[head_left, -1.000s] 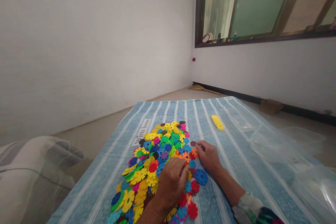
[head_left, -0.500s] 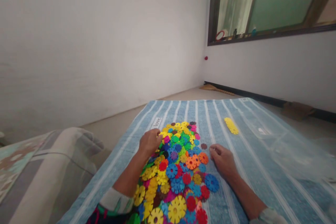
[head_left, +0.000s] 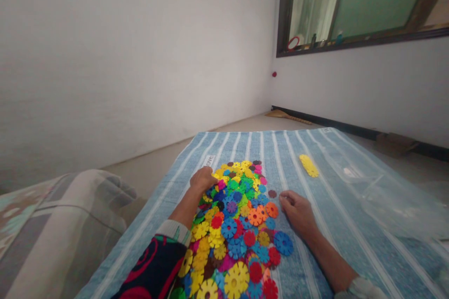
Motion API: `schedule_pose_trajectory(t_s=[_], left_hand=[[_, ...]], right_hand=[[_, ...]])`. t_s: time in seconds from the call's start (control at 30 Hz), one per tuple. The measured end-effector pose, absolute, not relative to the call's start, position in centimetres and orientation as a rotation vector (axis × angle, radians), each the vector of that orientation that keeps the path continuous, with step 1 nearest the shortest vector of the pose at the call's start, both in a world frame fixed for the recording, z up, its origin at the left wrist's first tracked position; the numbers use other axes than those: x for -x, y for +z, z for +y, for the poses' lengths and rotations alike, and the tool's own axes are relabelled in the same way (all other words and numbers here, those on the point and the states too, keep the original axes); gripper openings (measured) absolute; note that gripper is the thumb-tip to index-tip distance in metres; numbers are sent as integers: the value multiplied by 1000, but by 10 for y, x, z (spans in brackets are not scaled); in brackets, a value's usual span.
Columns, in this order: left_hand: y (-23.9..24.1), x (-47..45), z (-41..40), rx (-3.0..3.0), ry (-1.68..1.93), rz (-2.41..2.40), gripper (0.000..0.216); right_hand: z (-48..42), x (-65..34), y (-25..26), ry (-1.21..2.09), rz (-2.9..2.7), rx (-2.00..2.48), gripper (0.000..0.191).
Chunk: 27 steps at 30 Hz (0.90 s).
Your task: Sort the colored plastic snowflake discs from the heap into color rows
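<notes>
Your left hand (head_left: 203,180) sits at edge of disc pile (head_left: 229,228), fingers curled, tips hidden: can't tell grip. Right hand (head_left: 298,212) curls too, hold unclear; brown disc (head_left: 272,194) just off fingertips. Beyond them, yellow stack (head_left: 308,166) looks gathered; mixed pile, left of them, seemingly remains.

One heap of discs (head_left: 229,227), one yellow stack (head_left: 308,166), one loose brown disc (head_left: 272,194)
The heap's discs are overlapping beyond counting; at least two clear containers (head_left: 403,208) are sitting right, one broom (head_left: 277,113) is lying far.
</notes>
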<state>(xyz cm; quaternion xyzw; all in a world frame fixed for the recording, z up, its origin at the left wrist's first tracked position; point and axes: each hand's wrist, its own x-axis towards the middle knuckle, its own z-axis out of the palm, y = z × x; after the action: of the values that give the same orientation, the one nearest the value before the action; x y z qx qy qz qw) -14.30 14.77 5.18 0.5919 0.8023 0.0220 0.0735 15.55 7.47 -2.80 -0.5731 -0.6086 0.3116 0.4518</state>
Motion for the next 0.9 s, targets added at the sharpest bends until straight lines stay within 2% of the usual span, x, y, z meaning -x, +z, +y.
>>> schedule_pose_trajectory(t_s=[0.17,0.4,0.5,0.63,0.73,0.9], left_hand=[[47,148,146,-1808,215,2426,53],[49,157,142,-1813,448,2287,24],[53,159,140,-1768,569,2212,19],[62,148,130,-1618,803,2096,28],[71,125,116,-1308,1107,1802,40],[74,68,87,-1249,1121,1597,41]], right_hand=[[75,-155,-26,753,-1512,1419,26],[77,-154,-28,720,-1523,1410,27],[78,-155,-31,703,-1522,1399,26],[81,-155,-36,709,-1511,1392,26],[81,-154,-36,722,-1491,1368,26],[75,-149,-27,792,-1433,1262,27]])
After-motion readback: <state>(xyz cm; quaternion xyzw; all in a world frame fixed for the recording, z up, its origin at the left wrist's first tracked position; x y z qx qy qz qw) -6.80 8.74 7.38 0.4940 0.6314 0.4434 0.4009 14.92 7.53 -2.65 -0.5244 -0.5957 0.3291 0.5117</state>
